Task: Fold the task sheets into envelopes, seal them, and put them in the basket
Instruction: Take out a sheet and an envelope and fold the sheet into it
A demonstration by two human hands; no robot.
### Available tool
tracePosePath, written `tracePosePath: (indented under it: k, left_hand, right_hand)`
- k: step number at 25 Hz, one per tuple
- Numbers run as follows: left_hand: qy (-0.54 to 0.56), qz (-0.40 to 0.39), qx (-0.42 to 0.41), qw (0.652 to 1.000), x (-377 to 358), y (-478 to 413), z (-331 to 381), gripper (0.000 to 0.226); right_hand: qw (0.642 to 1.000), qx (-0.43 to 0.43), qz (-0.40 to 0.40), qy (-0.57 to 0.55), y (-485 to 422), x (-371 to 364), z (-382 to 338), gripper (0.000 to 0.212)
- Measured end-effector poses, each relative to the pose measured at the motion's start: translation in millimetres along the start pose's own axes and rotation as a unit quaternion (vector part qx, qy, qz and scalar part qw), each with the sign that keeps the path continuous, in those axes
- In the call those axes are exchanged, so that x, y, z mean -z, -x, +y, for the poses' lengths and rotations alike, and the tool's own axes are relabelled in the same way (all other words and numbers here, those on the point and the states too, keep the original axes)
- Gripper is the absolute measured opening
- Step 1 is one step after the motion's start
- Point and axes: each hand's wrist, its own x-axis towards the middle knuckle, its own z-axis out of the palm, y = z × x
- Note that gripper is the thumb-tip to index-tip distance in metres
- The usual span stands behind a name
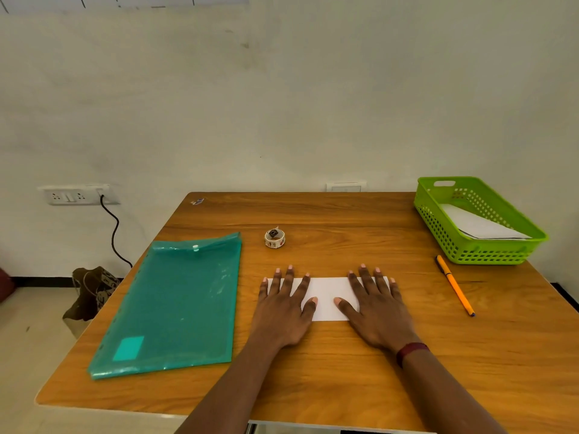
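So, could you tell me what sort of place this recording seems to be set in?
Probably a plain office or study room: a wooden desk by a wall with a socket strip, and stationery on it, a teal plastic folder, an orange pen and a green basket.

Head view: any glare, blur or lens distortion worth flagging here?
Head view: soft even light with faint shadows; mild sheen on the teal translucent plastic folder; the wide-angle lens bows the wooden table at its edges; left hand, right hand and white folded paper sheet are sharp.
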Motion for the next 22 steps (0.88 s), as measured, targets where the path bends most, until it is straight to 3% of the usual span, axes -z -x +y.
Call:
tracePosePath:
  k: [4, 7, 12, 15, 22]
  left_hand:
    - [0.011, 0.009, 0.005, 1.0, 0.4, 1.5, 1.6, 0.066]
    - [0.067, 0.028, 0.022, 0.997, 3.6, 2.9, 1.4, 0.065]
    - [0.238, 0.153, 0.081, 0.956, 28.6, -5.0, -10.6, 0.044]
    - [0.23, 0.206, 0.131, 0.942, 50.2, -29.0, -27.2, 0.039]
    - [0.181, 0.163, 0.167, 0.955, 71.6, -80.7, -50.6, 0.043]
  right_hand:
    - [1.0, -0.002, 0.021, -0.018, 5.5, 1.2, 0.3, 0.077]
    - [0.993, -0.009, 0.1, -0.058, 13.8, 3.0, 0.0, 0.065]
    - [0.976, 0.002, 0.206, -0.068, 16.3, 2.6, -0.9, 0.037]
    - [0.973, 0.004, 0.222, -0.06, 15.9, -0.5, 0.1, 0.03]
    - [0.963, 0.014, 0.262, -0.055, 16.5, 3.3, -1.2, 0.018]
